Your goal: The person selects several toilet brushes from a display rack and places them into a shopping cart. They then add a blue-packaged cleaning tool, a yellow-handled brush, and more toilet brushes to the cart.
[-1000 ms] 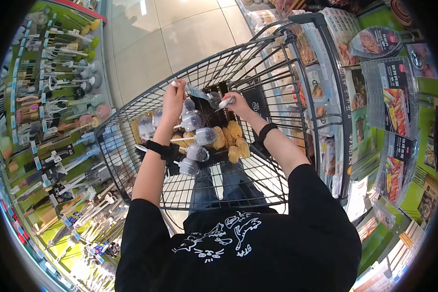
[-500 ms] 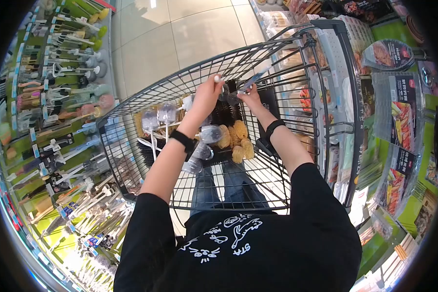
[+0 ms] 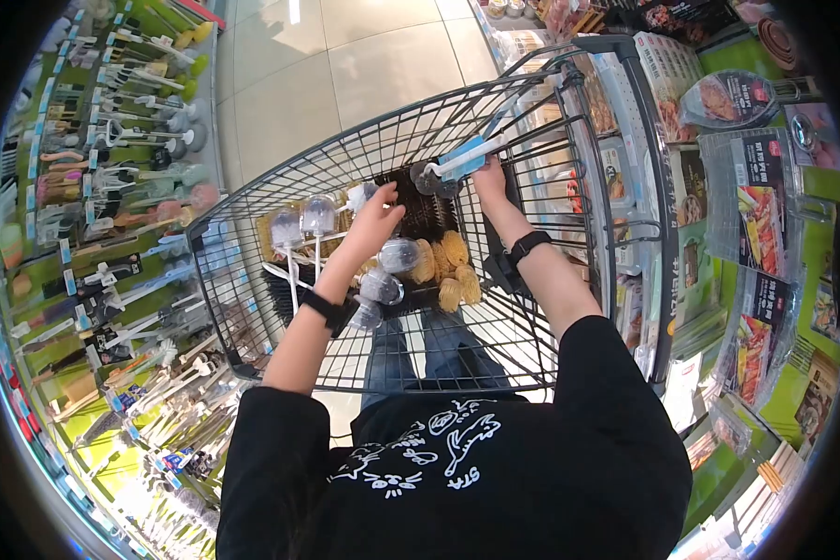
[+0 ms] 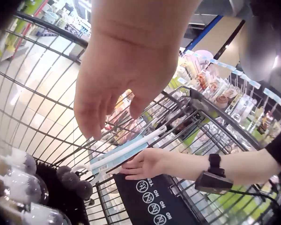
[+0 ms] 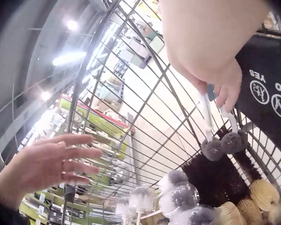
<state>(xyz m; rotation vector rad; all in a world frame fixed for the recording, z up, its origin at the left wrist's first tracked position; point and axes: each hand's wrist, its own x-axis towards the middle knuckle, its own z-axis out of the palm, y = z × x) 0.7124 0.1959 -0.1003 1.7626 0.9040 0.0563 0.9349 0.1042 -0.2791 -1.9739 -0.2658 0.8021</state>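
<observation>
My right hand (image 3: 492, 183) grips a pair of long-handled scrubbers (image 5: 212, 149) with white handles, dark grey round heads and a blue label (image 3: 459, 165). In the head view the handles slant over the far right of the cart basket, heads toward the middle. My left hand (image 3: 375, 222) hovers over the basket with its fingers spread and nothing in them. Below it lie several plastic-capped, white-handled scrubbers (image 3: 317, 217). Next to these are yellow scrubber heads (image 3: 452, 250) and a dark bristly brush head (image 5: 210, 176).
The black wire shopping cart (image 3: 322, 142) surrounds the goods. A black panel with printed symbols (image 4: 145, 201) hangs on its side. Shelves of brushes and utensils (image 3: 140, 140) line the left; packaged grill nets (image 3: 761, 201) hang at the right. Tiled floor (image 3: 364, 61) lies ahead.
My right hand has swung the scrubbers so their handles and blue label now point right. My left hand, which was close to the other hand, has drawn back left and its fingers have spread.
</observation>
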